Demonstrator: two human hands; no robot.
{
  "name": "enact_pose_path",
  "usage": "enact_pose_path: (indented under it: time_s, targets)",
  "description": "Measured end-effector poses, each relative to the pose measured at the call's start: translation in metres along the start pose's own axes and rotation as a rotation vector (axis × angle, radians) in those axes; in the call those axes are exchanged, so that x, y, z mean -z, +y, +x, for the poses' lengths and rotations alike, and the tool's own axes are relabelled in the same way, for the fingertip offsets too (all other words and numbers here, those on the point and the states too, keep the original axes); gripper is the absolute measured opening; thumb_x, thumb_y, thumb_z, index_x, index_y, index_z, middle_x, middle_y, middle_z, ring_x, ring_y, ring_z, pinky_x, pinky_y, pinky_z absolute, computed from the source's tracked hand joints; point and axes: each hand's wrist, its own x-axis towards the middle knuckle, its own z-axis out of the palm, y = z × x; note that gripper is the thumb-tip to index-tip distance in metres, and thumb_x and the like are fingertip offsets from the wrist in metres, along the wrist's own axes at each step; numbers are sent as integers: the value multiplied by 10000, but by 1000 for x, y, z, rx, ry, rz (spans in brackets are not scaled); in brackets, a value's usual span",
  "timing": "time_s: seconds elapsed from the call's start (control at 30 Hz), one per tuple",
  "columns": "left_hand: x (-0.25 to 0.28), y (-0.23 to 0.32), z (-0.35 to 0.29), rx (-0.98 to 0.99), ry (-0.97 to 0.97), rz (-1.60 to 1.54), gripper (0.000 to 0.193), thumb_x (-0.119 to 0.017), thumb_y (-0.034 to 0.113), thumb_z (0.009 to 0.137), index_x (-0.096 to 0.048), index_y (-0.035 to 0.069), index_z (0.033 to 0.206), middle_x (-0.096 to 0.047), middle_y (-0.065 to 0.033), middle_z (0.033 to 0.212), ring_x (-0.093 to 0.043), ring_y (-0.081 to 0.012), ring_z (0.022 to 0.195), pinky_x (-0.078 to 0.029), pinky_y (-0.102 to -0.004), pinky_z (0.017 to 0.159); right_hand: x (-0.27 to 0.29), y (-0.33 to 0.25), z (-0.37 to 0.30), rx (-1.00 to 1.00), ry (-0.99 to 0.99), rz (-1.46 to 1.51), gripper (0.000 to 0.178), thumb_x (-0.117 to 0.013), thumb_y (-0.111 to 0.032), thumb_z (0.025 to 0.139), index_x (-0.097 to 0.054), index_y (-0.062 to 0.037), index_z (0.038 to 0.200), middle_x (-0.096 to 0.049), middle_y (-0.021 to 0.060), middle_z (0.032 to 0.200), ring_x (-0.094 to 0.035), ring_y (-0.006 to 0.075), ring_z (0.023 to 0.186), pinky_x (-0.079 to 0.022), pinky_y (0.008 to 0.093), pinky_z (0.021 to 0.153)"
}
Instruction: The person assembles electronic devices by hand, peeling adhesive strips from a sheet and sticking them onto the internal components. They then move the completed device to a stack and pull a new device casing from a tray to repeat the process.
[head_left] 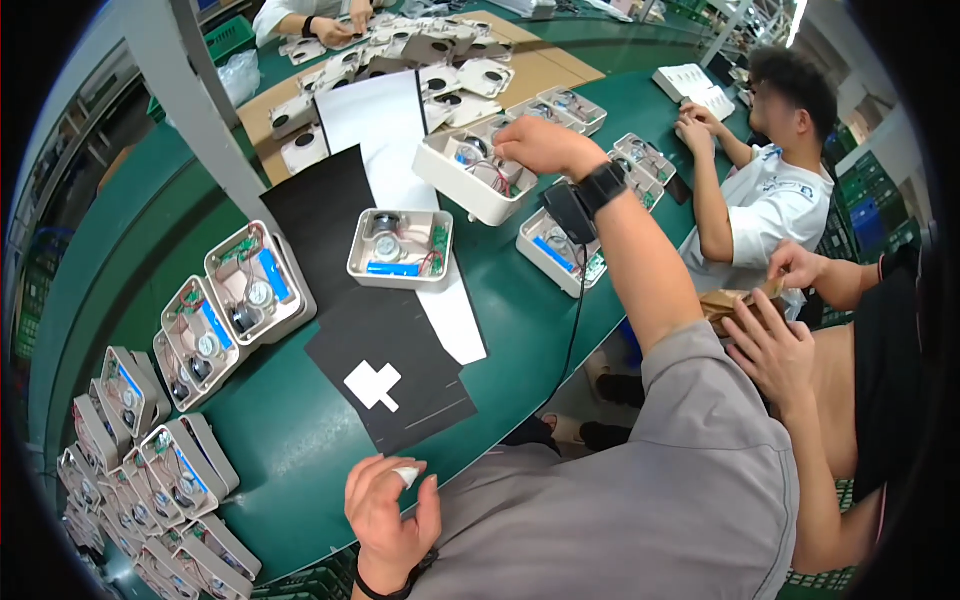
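Observation:
My right hand (545, 147) reaches across the bench, its fingers closed on the edge of a white plastic housing (475, 190) with wires and round parts inside. The housing is tilted and appears lifted off the bench. Nearer me, another open housing (400, 245) with a blue cylindrical cell and a green circuit board sits on the black sheet (335, 235). My left hand (390, 515) is by the bench's near edge, empty, thumb and fingers apart; something white wraps one fingertip. A white cross-shaped piece (373, 385) lies on black sheeting close to it.
Rows of similar housings (205, 340) line the left side; more (550, 255) stand right of my forearm. White covers (440, 75) are heaped on cardboard (560, 62) at the back. A black cable (578, 330) hangs from my right wrist. Co-workers (770, 200) are at the right and far side.

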Motion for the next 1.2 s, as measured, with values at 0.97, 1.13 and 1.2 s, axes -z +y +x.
enact_pose_path:
  time_s: [0.97, 1.13, 1.2]
  targets:
    - [70, -74, 15, 420, 277, 748, 462, -832, 97, 796, -595, -7, 1179, -659, -203, 1139, -636, -401, 1025, -514, -466, 834, 71, 96, 34, -24, 356, -337, 321, -617, -263, 1038, -700, 21, 1162, -745, 200, 948, -736, 331, 909, -548, 413, 802]
    - [103, -101, -8, 421, 485, 1247, 576, -853, 171, 788, -572, -31, 1249, -635, -231, 1177, -609, -433, 1068, -490, -520, 893, -29, -121, -83, 46, 18, 324, 197, -683, -83, 971, -715, 30, 1130, -722, 41, 962, -679, 121, 885, -551, 275, 829]
    - [128, -112, -30, 603, 454, 1261, 532, -856, 191, 798, -603, -12, 1219, -662, -219, 1127, -630, -419, 1046, -500, -517, 876, -72, -153, -93, 382, -76, 225, 232, -735, -26, 876, -721, 29, 1101, -736, 113, 950, -717, 203, 849, -562, 308, 773]
